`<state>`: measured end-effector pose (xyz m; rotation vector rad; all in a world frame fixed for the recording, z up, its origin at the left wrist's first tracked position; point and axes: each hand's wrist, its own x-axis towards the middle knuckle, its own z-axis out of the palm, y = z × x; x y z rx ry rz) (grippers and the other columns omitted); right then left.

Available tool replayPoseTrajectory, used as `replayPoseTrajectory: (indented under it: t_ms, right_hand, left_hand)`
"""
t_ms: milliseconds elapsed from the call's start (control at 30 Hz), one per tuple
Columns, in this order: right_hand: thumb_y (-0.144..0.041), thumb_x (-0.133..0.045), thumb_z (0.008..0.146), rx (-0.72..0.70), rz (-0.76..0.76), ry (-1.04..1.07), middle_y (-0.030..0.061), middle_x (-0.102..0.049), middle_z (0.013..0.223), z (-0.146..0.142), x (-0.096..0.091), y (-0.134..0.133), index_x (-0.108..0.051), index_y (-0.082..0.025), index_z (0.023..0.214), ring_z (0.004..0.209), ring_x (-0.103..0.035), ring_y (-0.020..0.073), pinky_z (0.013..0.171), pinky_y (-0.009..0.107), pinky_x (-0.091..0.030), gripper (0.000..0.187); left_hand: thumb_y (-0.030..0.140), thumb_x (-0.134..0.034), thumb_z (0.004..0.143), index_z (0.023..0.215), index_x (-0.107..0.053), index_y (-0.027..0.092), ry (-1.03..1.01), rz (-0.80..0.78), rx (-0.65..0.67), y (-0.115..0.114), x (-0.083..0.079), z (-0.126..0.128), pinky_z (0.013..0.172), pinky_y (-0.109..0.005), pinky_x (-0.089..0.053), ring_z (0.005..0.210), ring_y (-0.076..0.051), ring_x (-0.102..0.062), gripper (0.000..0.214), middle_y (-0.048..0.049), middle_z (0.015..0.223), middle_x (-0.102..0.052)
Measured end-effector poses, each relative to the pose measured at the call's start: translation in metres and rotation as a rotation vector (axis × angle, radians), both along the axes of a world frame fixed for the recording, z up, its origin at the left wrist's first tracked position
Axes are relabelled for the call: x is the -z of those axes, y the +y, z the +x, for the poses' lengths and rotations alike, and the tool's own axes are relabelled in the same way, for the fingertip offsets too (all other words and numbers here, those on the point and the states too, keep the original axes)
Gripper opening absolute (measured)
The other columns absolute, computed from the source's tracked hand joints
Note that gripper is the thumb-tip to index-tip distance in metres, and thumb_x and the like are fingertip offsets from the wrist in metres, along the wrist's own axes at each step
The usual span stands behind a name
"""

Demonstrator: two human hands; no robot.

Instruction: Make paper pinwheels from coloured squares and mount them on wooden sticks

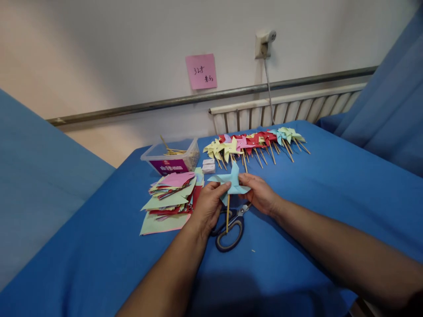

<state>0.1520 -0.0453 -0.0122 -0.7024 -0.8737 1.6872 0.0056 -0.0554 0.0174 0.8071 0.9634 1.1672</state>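
Note:
A light-blue paper pinwheel point(234, 181) on a thin wooden stick point(228, 211) is held between both hands, above the table. My left hand point(211, 200) is closed on its left side, with the thumb over the centre of the paper. At the right blades, my right hand point(259, 191) has its fingers bent against the paper; the fingertips are partly hidden behind it. Under the pinwheel lies a pair of dark-handled scissors point(231, 231), its blades partly covered by the right hand.
Left of the hands is a stack of coloured paper sheets point(172, 198). Behind it stands a clear plastic tub point(172, 160) holding sticks. Small white boxes point(208, 166) sit beside it. Several finished pinwheels point(254, 143) lie along the back of the blue-covered table point(313, 198), near the radiator point(287, 105).

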Motion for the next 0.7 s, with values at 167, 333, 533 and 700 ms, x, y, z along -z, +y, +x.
replayPoseTrajectory:
  t_ms: [167,333,533,700]
  right_hand:
    - [-0.050,-0.076,0.069,0.022,0.188,-0.295,-0.0027,-0.061,0.067,0.0003,0.0047,0.0005,-0.061,-0.019,0.086,0.056,-0.054,0.0110,0.055,0.025,-0.042,0.038]
    - [-0.040,-0.079,0.067,0.164,0.436,-0.585,-0.0035,-0.062,0.074,-0.0045,0.0087,-0.0047,-0.060,-0.023,0.089,0.061,-0.053,0.0119,0.057,0.025,-0.042,0.034]
    - [-0.038,-0.071,0.076,0.203,0.495,-0.628,-0.0017,-0.065,0.075,-0.0022,0.0074,-0.0026,-0.064,-0.023,0.083,0.062,-0.056,0.0133,0.060,0.027,-0.044,0.019]
    - [-0.040,-0.079,0.068,0.181,0.431,-0.566,-0.0004,-0.066,0.087,-0.0017,0.0069,-0.0040,-0.059,-0.022,0.093,0.061,-0.057,0.0119,0.058,0.027,-0.046,0.037]
  left_hand:
    - [0.021,-0.083,0.058,0.069,-0.061,0.014,-0.054,0.002,-0.147,0.0033,-0.0013,-0.0033,0.060,-0.025,-0.046,0.059,-0.012,-0.059,0.026,-0.0005,0.066,-0.067]
    - [0.020,-0.082,0.059,0.071,-0.060,0.014,-0.102,-0.005,-0.129,0.0034,0.0004,-0.0039,0.065,-0.024,-0.047,0.065,-0.012,-0.061,0.025,-0.0003,0.070,-0.067]
    - [0.020,-0.082,0.059,0.073,-0.061,0.013,-0.103,-0.011,-0.110,0.0027,0.0022,-0.0036,0.065,-0.023,-0.047,0.064,-0.011,-0.060,0.026,-0.0006,0.072,-0.067]
    - [0.020,-0.082,0.060,0.073,-0.061,0.014,-0.098,-0.005,-0.127,0.0028,-0.0009,-0.0036,0.063,-0.022,-0.047,0.064,-0.011,-0.060,0.025,0.0004,0.071,-0.066]
